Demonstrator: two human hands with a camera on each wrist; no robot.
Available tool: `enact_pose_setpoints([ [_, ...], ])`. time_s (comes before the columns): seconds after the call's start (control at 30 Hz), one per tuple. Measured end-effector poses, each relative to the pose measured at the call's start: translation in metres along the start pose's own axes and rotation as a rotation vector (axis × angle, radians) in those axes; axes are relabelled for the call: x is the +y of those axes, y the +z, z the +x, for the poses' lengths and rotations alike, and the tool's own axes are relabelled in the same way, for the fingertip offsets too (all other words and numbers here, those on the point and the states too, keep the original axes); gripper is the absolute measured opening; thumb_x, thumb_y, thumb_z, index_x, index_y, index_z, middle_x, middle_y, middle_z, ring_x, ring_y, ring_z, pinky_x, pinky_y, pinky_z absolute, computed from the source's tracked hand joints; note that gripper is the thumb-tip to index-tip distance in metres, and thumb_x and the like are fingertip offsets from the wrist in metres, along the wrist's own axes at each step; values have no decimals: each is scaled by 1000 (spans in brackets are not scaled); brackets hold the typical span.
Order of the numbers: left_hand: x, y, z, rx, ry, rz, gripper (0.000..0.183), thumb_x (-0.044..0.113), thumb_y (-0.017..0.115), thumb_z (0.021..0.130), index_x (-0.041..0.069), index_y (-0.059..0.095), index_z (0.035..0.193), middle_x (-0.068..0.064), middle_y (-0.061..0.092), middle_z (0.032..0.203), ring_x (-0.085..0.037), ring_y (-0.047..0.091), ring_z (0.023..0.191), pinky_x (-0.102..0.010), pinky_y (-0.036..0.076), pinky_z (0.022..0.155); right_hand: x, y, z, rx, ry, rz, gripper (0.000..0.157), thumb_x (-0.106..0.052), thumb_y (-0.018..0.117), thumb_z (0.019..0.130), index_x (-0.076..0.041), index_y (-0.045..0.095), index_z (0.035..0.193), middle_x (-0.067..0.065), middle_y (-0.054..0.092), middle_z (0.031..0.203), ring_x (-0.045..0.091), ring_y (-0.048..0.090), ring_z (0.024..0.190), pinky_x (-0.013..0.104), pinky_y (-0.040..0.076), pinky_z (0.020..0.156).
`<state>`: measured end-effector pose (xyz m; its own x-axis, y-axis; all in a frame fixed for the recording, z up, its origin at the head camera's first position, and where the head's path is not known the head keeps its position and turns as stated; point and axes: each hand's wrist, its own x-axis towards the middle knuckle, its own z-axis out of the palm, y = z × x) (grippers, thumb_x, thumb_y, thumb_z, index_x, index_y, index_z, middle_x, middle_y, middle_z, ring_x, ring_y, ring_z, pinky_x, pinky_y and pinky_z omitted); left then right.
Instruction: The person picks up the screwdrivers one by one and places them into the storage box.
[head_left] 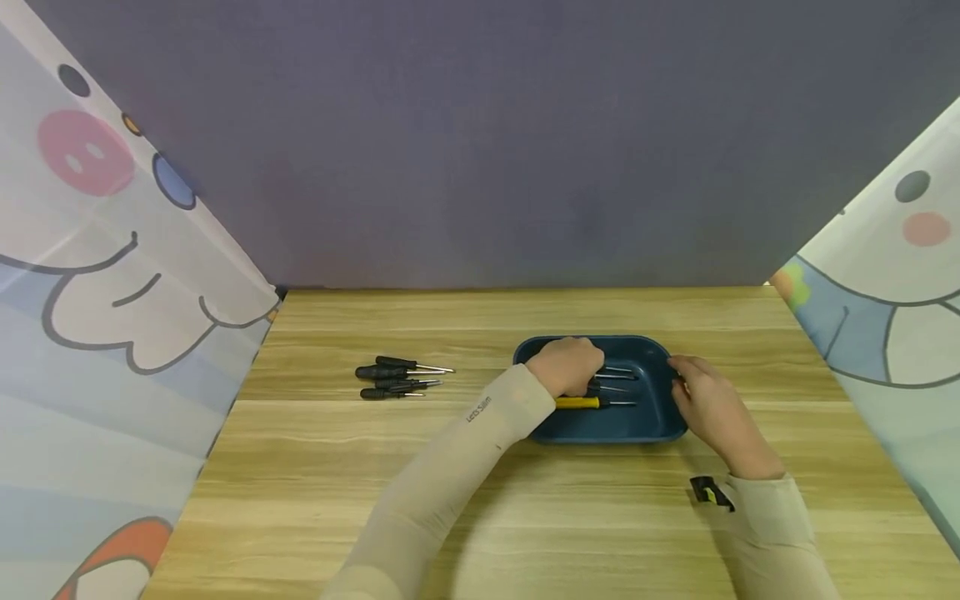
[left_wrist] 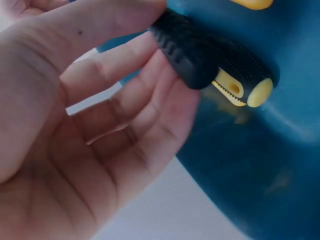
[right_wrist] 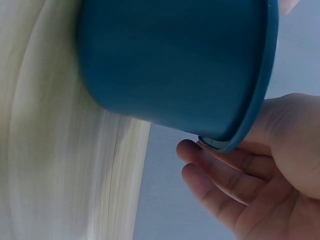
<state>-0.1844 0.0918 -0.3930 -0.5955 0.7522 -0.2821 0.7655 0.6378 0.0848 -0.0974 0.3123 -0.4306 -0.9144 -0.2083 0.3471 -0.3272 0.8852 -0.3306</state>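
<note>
My left hand (head_left: 567, 367) is inside a dark blue tray (head_left: 600, 432). Between thumb and fingers it pinches a black ribbed screwdriver handle (left_wrist: 186, 52), seen in the left wrist view. Right beside that handle lies a black-and-yellow handle (left_wrist: 260, 93). A screwdriver with a yellow handle (head_left: 577, 402) lies in the tray, nearer the front, and several metal shafts point right. At the tray's right end, my right hand (head_left: 716, 412) grips the rim; in the right wrist view its lower fingers (right_wrist: 215, 187) hang loose below the rim, and the thumb is mostly hidden.
Several black-handled screwdrivers (head_left: 390, 372) lie in a group on the wooden table (head_left: 315, 475), left of the tray. A small black item with a yellow-green patch (head_left: 711, 493) is by the right wrist. A grey panel (head_left: 480, 167) rises behind the table; printed curtains hang at both sides.
</note>
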Motion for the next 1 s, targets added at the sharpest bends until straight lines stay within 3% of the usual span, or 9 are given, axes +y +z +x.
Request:
enact_pose_setpoints([
  [0.3,3,2,3,-21,-27,-21,16,13,64,99,18,72,112,1,63,95,-11,54,74,-22,46,61,3,2,-1,23,-22,0,35,14,65,84,17,60,118,35,59,114,43,63,86,54,52,68],
  [0.63,5,2,4,0,-45,-34,11,13,62,100,18,71,103,1,60,90,-12,51,72,-23,45,59,3,2,-1,39,-26,-2,35,15,64,84,17,60,118,34,59,115,42,63,86,53,52,68],
  [1.0,-5,-7,-16,31,-22,-92,15,16,67,97,17,64,82,3,47,72,-11,40,62,-23,39,57,3,4,-2,55,-39,-4,34,16,64,83,17,61,117,33,60,115,40,64,84,51,52,66],
])
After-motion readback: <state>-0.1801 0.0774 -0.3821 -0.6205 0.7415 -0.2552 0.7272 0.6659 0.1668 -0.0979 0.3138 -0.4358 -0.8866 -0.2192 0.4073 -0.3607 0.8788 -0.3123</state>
